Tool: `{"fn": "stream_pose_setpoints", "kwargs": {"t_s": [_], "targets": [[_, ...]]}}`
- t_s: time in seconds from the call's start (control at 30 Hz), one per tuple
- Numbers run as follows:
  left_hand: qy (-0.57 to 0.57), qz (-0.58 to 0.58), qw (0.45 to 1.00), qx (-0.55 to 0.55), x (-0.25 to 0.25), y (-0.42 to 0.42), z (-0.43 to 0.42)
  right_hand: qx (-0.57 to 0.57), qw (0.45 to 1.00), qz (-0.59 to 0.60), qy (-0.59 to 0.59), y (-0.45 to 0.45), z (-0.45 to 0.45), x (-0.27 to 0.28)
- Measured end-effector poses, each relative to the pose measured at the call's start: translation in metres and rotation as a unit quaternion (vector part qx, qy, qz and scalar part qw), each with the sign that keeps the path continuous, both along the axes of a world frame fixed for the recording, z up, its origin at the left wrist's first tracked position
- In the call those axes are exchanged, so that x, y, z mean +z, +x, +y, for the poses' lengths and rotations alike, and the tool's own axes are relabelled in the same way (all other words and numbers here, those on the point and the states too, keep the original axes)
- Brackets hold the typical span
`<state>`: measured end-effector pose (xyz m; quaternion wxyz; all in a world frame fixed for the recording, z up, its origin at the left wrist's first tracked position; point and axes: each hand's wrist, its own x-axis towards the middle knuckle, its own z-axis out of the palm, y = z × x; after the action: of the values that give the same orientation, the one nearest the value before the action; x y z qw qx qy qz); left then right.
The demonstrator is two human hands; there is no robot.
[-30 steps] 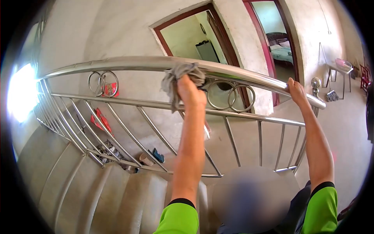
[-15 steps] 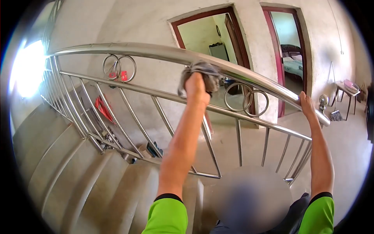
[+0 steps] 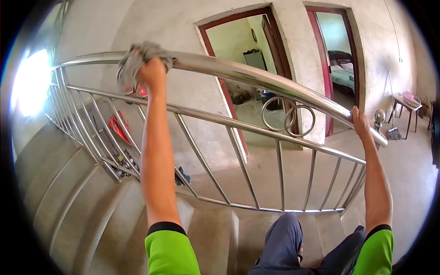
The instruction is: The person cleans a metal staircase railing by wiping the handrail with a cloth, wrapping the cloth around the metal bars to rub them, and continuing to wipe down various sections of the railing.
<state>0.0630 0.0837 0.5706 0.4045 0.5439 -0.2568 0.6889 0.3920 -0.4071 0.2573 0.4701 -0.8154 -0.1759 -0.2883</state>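
My left hand [image 3: 153,75] presses a crumpled grey cloth [image 3: 143,54] over the top of the shiny metal handrail [image 3: 238,71], toward its upper left end. The cloth wraps over the rail and hangs down partly in front of the left pair of decorative rings. My right hand [image 3: 361,121] is wrapped round the lower right end of the same handrail. Below the rail, a second bar [image 3: 215,117] and slanting metal balusters [image 3: 240,169] run down to the steps. Another pair of rings [image 3: 288,115] sits between the two bars on the right.
Concrete stairs [image 3: 87,201] curve down the left side below the railing. Behind it are two doorways with dark red frames [image 3: 316,50]. At the right stand a small stool [image 3: 405,103] with a pink basin and a broom [image 3: 393,133]. A round metal knob [image 3: 379,117] tops the end post.
My left hand has slid the cloth along the handrail to the left, from the middle toward the upper end. My right hand stays on the rail's lower end.
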Motion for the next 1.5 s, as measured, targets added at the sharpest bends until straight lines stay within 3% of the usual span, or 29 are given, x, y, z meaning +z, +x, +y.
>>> {"fn": "stream_pose_setpoints", "kwargs": {"t_s": [0.03,0.07,0.1,0.17,0.23,0.3,0.37,0.43,0.47,0.5,0.53,0.6,0.67,0.7,0.77,0.87,0.9,0.93,0.97,1.03,1.07,1.13,1.2,1.3,1.37,1.5], "targets": [[0.011,0.028,0.949,0.312,-0.004,0.000,-0.024,0.000,1.000,0.002,-0.003,0.001,0.000,0.000],[0.022,0.054,0.803,0.593,-0.007,-0.002,-0.060,-0.011,1.000,0.018,-0.006,0.002,0.000,0.000],[0.021,0.055,0.803,0.593,-0.010,-0.002,-0.076,-0.022,0.999,0.034,-0.008,0.003,0.000,0.001],[0.106,0.266,0.877,0.387,-0.015,0.000,-0.095,-0.035,0.999,0.025,-0.002,0.002,0.001,0.000],[0.255,0.127,0.850,0.442,-0.038,0.053,-0.063,-0.044,0.999,0.015,-0.003,0.000,0.003,0.000],[0.345,0.015,0.796,0.498,-0.071,0.042,-0.135,-0.022,0.999,-0.030,0.003,-0.002,0.003,0.000],[0.356,0.057,0.840,0.405,-0.099,0.070,-0.152,-0.022,0.996,-0.083,-0.033,0.018,-0.001,-0.011],[0.393,0.165,0.732,0.531,-0.118,0.066,-0.193,0.001,0.999,0.031,-0.011,0.013,-0.005,-0.002],[0.397,0.126,0.772,0.480,-0.133,0.073,-0.203,0.002,0.999,0.030,-0.013,0.014,-0.004,-0.003],[0.399,0.086,0.807,0.426,-0.148,0.077,-0.206,0.010,1.000,0.011,-0.002,0.016,-0.005,-0.005],[0.397,0.086,0.808,0.428,-0.160,0.075,-0.207,0.018,1.000,-0.009,0.009,0.021,-0.007,-0.008],[0.386,0.077,0.872,0.290,-0.185,0.069,-0.207,0.001,1.000,-0.025,0.015,0.032,-0.005,-0.016],[0.371,0.079,0.871,0.313,-0.209,0.052,-0.187,-0.017,0.999,-0.041,0.025,0.031,-0.007,-0.014],[0.356,0.083,0.868,0.335,-0.213,0.043,-0.171,-0.006,1.000,0.014,0.001,0.021,-0.008,-0.006],[0.319,0.047,0.886,0.333,-0.199,0.021,-0.130,0.006,0.997,0.069,-0.021,0.013,-0.005,-0.001],[0.200,-0.005,0.859,0.471,-0.154,-0.017,-0.054,-0.029,1.000,-0.009,0.002,0.012,0.002,-0.006],[0.078,0.100,0.914,0.385,-0.144,-0.021,-0.014,-0.024,0.999,-0.016,0.013,0.012,0.002,-0.006],[0.204,-0.035,0.707,0.676,-0.115,-0.044,-0.033,-0.020,0.999,-0.023,0.023,0.013,0.002,-0.005],[0.236,0.033,0.672,0.702,-0.109,-0.055,-0.027,-0.022,0.999,-0.022,0.024,0.013,0.001,-0.005],[0.217,0.153,0.685,0.678,-0.111,-0.055,-0.033,-0.032,0.999,0.029,0.012,0.010,0.000,-0.002],[0.217,0.153,0.686,0.678,-0.116,-0.057,-0.038,-0.033,0.999,0.029,0.012,0.009,0.001,-0.001],[0.284,0.253,0.668,0.639,-0.130,-0.058,-0.056,-0.045,0.998,0.031,0.003,0.006,0.001,0.000],[0.303,0.191,0.694,0.624,-0.154,-0.028,-0.074,-0.037,0.999,0.031,0.011,0.007,0.002,-0.002],[0.279,0.241,0.766,0.526,-0.186,0.003,-0.111,-0.037,0.998,0.042,0.010,0.011,-0.002,-0.002],[0.300,0.184,0.830,0.433,-0.216,0.027,-0.131,-0.042,0.998,0.056,0.000,0.012,-0.003,-0.002],[0.298,0.181,0.866,0.358,-0.240,0.041,-0.161,-0.021,0.999,0.034,0.016,0.005,-0.001,-0.001]]}}
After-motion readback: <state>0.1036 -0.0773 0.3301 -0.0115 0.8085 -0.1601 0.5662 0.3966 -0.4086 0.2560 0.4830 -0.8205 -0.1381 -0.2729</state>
